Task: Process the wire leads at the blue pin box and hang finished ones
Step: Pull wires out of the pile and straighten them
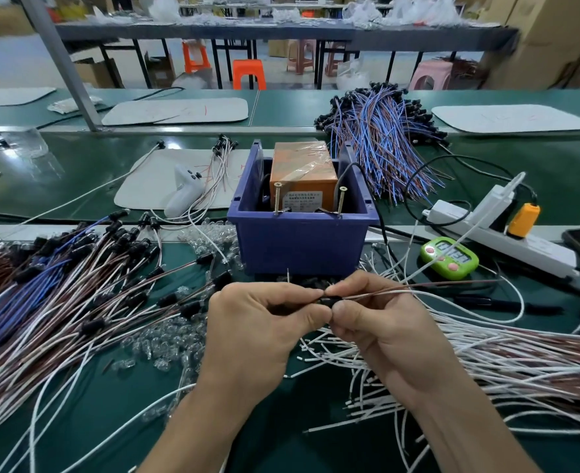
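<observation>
Both hands are closed in pinches on one wire lead (384,292), held above the table (111,421) just in front of the blue pin box (302,247). The left hand (258,322) pinches its black sleeve (329,300) between thumb and forefinger, and the right hand (384,322) grips the lead right beside it. The likeliest trouble is the small sleeve slipping out of so tight a fingertip grip and falling among the clear bulbs (165,346) below. The trailing tail could also catch in the loose wire pile (503,363) when the lead is lifted toward the two upright pins (277,199) on the box's near wall. The lead's long axis runs nearly level, left to right. Its sleeved end points left into the left hand, and its thin brown and white strands trail off to the right.
</observation>
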Demonstrator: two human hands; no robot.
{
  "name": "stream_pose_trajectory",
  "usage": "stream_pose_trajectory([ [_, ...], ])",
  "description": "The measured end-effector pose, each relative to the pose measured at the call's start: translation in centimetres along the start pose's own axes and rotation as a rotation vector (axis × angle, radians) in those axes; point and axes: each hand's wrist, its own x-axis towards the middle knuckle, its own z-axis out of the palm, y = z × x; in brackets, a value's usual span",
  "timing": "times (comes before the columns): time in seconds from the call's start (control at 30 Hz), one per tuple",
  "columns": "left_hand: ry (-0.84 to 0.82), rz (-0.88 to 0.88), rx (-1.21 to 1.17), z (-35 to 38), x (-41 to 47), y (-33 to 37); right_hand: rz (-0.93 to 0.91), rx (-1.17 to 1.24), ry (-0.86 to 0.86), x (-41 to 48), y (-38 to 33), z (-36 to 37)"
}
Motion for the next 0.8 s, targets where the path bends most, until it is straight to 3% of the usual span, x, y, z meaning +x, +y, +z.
stream_pose_trajectory([
  [0.2,-0.214,-0.091,-0.364,-0.7,0.6,0.4,-0.010,0.115,-0.070,-0.2,0.0,-0.3],
  [0.4,-0.221,-0.018,-0.451,-0.6,0.6,-0.3,-0.015,0.176,-0.179,-1.1,0.2,0.8],
  [0.53,-0.199,0.001,-0.406,-0.5,0.7,-0.3,0.013,0.207,-0.149,-0.9,0.2,1.1],
  [0.63,-0.136,0.005,-0.219,-0.4,0.8,-0.2,0.021,0.121,-0.056,-0.6,-0.2,1.0],
  [0.73,-0.083,0.134,0.013,-0.6,0.6,-0.3,0.034,0.077,-0.049,-0.7,-0.6,1.1],
  [0.8,-0.044,0.168,0.043,-0.8,0.3,-0.3,0.052,0.050,-0.031,-0.9,-1.0,1.2],
])
